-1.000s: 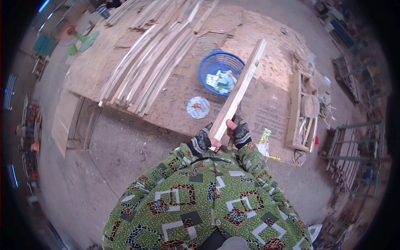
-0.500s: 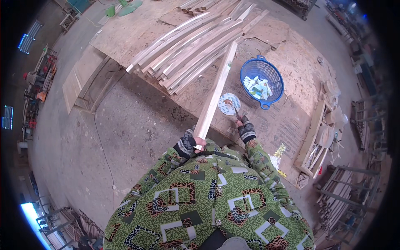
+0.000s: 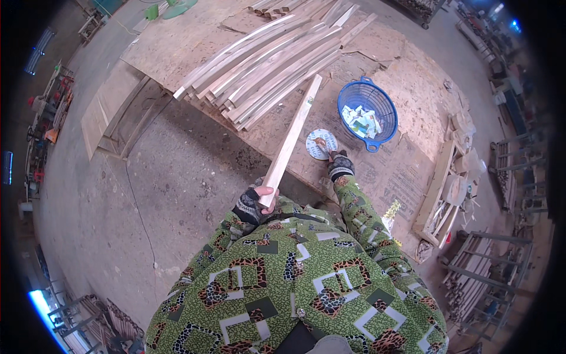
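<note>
A long pale wooden strip (image 3: pixel 290 141) slants up and away from my left hand (image 3: pixel 256 200), whose fingers close round its near end. The strip's far end hangs over the tabletop. My right hand (image 3: pixel 340 163), in a grey patterned fingerless glove like the left, is closed at the near edge of a flat round disc (image 3: pixel 314 150). The disc is white with blue print and carries a brown smear. A thin dark tool shows between the right fingers; its kind is too small to tell.
Several wooden strips (image 3: pixel 265 65) lie piled on the worn table (image 3: pixel 159 56). A blue plastic basket (image 3: pixel 389 112) holds paper scraps (image 3: pixel 362 121). To the right stands a wooden crate (image 3: pixel 436 194) with rolls in it. A cable (image 3: pixel 138 206) crosses the floor on the left.
My left hand has drawn the strip down and left, nearer my body. The right hand has moved slightly up and left, toward the disc's edge, and the whole view has shifted a little.
</note>
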`<state>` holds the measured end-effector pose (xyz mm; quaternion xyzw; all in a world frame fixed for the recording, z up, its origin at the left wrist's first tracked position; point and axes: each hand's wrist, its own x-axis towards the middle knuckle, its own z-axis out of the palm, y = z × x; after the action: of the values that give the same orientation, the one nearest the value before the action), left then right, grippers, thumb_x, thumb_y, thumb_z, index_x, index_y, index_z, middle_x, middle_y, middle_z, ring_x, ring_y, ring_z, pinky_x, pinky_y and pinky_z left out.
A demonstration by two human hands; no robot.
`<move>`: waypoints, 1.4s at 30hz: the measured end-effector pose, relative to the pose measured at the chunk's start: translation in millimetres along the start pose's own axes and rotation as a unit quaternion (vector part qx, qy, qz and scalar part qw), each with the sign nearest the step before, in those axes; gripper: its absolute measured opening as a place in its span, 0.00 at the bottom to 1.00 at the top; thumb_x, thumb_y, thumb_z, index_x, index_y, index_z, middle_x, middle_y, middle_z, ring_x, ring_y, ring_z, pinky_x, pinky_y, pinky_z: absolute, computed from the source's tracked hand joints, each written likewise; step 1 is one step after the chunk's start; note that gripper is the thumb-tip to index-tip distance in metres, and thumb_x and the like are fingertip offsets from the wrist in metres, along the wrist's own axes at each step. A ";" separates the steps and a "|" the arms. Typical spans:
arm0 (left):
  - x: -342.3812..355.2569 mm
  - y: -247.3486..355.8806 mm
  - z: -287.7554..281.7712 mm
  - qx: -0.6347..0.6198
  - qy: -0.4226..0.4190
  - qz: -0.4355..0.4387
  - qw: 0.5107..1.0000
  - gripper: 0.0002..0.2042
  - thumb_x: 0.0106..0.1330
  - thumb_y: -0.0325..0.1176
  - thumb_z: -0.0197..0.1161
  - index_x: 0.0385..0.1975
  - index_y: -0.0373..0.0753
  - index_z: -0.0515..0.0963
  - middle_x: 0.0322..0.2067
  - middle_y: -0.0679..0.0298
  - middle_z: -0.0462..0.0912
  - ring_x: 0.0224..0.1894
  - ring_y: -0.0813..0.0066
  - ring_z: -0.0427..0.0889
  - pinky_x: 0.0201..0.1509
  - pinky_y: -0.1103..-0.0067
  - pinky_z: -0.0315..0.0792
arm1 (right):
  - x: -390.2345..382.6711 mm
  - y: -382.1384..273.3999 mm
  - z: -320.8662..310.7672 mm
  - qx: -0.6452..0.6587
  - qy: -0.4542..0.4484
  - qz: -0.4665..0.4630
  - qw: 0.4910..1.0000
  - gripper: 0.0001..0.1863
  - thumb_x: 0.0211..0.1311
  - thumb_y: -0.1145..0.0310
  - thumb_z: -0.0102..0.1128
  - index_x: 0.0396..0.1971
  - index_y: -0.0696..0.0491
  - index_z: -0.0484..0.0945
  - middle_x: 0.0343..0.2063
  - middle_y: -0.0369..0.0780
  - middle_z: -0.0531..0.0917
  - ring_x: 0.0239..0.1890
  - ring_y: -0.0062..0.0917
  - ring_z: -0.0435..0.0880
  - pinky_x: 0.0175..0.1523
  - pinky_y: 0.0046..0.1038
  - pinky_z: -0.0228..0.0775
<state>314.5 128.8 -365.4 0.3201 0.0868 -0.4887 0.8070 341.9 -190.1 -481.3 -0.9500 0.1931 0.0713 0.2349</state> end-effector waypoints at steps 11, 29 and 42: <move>-9.6 14.1 -2.9 -0.047 0.003 0.067 0.997 0.16 0.56 0.30 0.53 0.44 0.35 0.63 0.33 0.56 0.72 0.17 0.75 0.66 0.15 0.83 0.60 | 6.5 -4.2 45.2 0.463 0.039 0.195 0.864 0.11 0.57 0.62 0.55 0.36 0.51 0.76 0.17 0.37 0.77 0.12 0.22 0.74 0.18 0.27 0.65; -17.2 35.8 -12.3 0.028 -0.001 0.046 0.999 0.24 0.53 0.27 0.54 0.51 0.40 0.57 0.30 0.57 0.69 0.16 0.73 0.68 0.12 0.82 0.60 | -99.2 23.7 14.3 0.024 0.131 0.045 0.990 0.20 0.52 0.63 0.56 0.47 0.43 0.74 0.40 0.45 0.74 0.37 0.40 0.77 0.41 0.35 0.70; -15.6 41.2 -8.0 0.035 -0.055 -0.016 0.998 0.20 0.53 0.28 0.54 0.46 0.41 0.59 0.30 0.57 0.69 0.16 0.72 0.69 0.12 0.81 0.61 | -63.7 75.6 84.5 0.252 0.201 0.080 0.943 0.10 0.58 0.63 0.53 0.36 0.51 0.69 0.28 0.41 0.78 0.25 0.33 0.78 0.29 0.30 0.68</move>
<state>342.7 158.1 -346.7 0.3191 0.0302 -0.5208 0.7912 249.5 -190.4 -572.9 -0.8356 0.3236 -0.1533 0.4165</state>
